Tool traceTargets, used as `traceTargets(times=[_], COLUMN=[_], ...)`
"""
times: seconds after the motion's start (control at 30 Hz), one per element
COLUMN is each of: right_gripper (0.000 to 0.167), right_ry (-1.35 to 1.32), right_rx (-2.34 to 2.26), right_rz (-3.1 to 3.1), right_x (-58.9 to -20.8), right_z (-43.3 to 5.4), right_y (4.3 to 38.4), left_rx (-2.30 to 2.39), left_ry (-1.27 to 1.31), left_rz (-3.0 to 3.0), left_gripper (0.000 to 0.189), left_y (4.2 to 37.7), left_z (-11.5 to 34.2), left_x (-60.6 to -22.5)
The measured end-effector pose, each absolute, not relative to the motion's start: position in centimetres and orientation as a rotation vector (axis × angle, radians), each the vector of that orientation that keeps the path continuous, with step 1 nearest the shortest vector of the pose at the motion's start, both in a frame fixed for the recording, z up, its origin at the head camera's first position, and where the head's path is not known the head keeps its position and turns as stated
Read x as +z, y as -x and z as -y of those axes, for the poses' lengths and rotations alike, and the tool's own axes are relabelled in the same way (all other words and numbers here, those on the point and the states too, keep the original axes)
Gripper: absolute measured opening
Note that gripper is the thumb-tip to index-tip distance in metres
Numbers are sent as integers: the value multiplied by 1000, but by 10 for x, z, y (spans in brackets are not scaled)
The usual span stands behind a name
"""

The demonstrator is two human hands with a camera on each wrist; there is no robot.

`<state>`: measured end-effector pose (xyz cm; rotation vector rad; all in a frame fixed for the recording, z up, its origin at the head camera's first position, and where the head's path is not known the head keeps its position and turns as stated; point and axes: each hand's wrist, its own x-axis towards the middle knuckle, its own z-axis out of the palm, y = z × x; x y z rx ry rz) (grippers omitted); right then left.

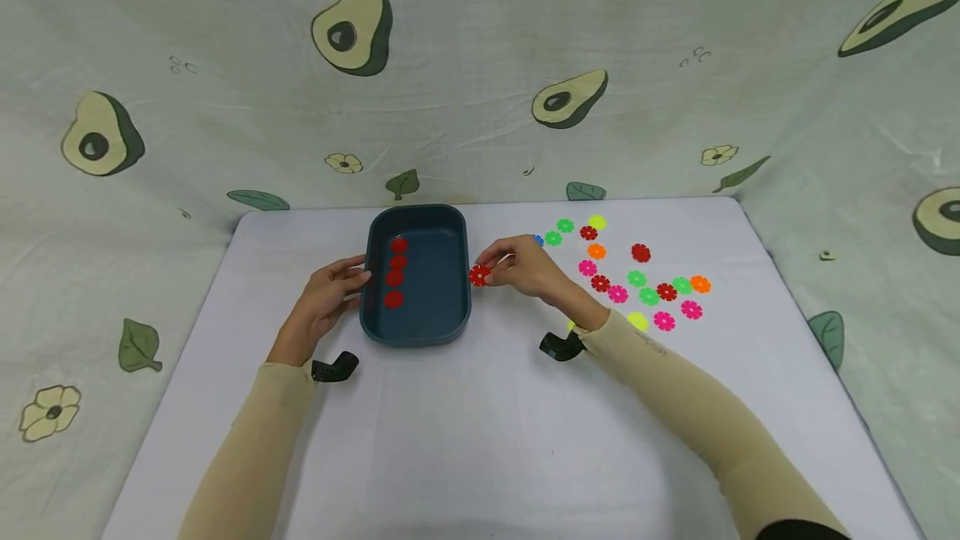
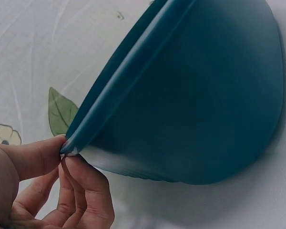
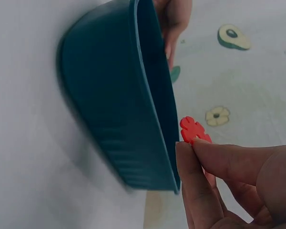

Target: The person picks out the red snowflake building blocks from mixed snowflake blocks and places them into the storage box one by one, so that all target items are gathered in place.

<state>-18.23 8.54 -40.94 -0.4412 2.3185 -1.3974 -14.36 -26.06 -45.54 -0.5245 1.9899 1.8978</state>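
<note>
My left hand [image 1: 324,300] pinches the left rim of a dark blue rectangular tub [image 1: 416,333] between thumb and fingers. Inside the tub, several red flower-shaped discs [image 1: 394,277] lie in a column along its left side. Just outside the right rim, my right hand [image 1: 519,267] holds another red notched disc [image 3: 192,129] between thumb and index finger. In the right wrist view this disc is raised beside the tub's rim, its lower edge covered by the fingertips.
Scattered on the right of the white table [image 1: 465,448] are several flower discs: green [image 1: 648,297], pink [image 1: 663,321], orange [image 1: 701,284], yellow [image 1: 637,321], dark red [image 1: 641,253] and a partly hidden blue one [image 1: 538,240]. An avocado-print cloth [image 1: 465,107] hangs behind.
</note>
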Motion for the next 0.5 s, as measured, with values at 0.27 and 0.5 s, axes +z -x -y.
traceTargets(times=[0.27, 0.5], right_gripper=[23, 22], right_ry=[536, 665], right_rx=[-1402, -1313], right_rz=[-2232, -2232], right_x=[-408, -406], right_z=[-52, -25], right_y=[187, 192], left_rx=[1916, 1917], left_ry=[518, 525], left_rz=[-1977, -1966], left_gripper=[60, 61], left_y=[144, 145], left_z=[261, 261], left_x=[-457, -458])
